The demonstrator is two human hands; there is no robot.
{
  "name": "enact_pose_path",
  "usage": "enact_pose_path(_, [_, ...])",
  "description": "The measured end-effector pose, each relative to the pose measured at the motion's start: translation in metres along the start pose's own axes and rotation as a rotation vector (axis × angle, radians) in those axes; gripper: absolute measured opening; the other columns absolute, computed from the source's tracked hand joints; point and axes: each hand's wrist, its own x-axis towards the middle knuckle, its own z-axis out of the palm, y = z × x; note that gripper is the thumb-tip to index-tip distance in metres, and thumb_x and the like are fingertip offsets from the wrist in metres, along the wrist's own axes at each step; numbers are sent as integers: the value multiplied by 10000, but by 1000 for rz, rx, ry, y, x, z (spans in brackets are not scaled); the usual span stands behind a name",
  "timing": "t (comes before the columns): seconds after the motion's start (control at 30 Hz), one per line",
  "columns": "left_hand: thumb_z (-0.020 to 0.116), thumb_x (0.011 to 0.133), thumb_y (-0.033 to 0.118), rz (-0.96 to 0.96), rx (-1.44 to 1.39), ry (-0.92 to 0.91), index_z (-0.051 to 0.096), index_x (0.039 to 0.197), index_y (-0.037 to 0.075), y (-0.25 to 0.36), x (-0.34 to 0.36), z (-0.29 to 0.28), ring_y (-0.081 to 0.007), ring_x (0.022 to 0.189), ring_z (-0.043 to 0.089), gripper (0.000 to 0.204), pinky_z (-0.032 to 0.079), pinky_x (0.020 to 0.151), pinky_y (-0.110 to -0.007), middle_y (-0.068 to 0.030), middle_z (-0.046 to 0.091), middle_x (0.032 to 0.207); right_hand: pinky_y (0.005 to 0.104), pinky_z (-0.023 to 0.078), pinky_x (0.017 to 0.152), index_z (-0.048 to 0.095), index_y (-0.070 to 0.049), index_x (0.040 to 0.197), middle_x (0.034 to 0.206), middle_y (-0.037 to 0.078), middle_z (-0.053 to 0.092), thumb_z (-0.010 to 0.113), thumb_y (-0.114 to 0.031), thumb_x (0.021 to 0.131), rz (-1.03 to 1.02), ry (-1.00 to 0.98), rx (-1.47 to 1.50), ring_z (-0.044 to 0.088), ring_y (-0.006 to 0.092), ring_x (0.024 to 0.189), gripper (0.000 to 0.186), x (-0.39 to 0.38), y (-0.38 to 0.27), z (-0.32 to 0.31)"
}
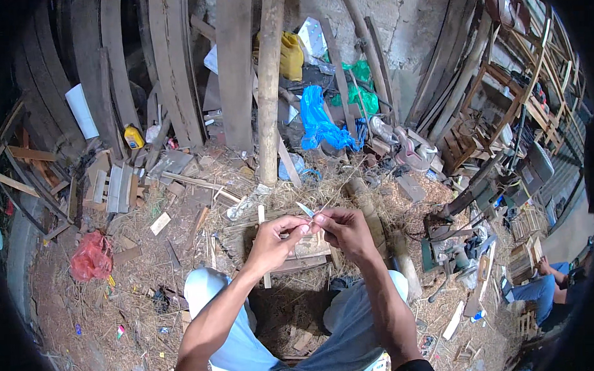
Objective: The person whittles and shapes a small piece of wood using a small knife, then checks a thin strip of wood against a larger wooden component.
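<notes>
My two hands meet in front of me, above my knees. My right hand point(341, 230) is closed around a small blade point(305, 210), whose pale tip points up and to the left past my thumb. My left hand point(279, 242) is pinched at the fingertips beside it, touching a small thin piece that I cannot make out clearly. Below them are wood scraps point(298, 264) and straw, with an upright pale slat point(264, 278) to the left.
Weathered planks point(238, 89) and a pole point(268, 108) stand ahead. Blue point(317, 119) and red plastic point(91, 255) lie among debris. Tools and machinery point(457, 265) stand at right, near another person in jeans point(536, 298).
</notes>
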Motion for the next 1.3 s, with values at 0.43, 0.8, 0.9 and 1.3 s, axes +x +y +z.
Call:
enact_pose_path(0.43, [625,892,165,-25,-9,-61,659,954,23,0,-3,-5,-22,566,451,159,367,474,-176,36,538,665,197,283,445,674,-28,950,695,-8,608,609,-163,894,-59,73,-52,391,23,503,160,0,-1,-19])
enact_pose_path(0.8, [628,889,146,-13,-8,-2,657,971,10,4,-2,-6,-29,582,458,161,370,502,-196,7,602,733,202,299,446,686,-32,899,683,-25,595,610,-171,895,24,88,-50,399,25,516,159,5,2,-3])
enact_pose_path(0.9, [631,885,138,5,112,-33,660,984,16,6,-4,-5,-49,649,519,160,425,581,-221,3,643,796,187,280,437,662,-31,945,710,-21,594,597,-180,903,-76,300,86,401,24,498,167,14,-4,-33])
enact_pose_path(1.3, [634,852,99,209,511,74,655,940,26,5,-2,-9,-114,668,597,116,472,612,-271,-81,658,808,183,302,437,651,-21,911,710,-10,620,595,-194,910,-97,211,32,424,23,504,182,1,-4,-13])
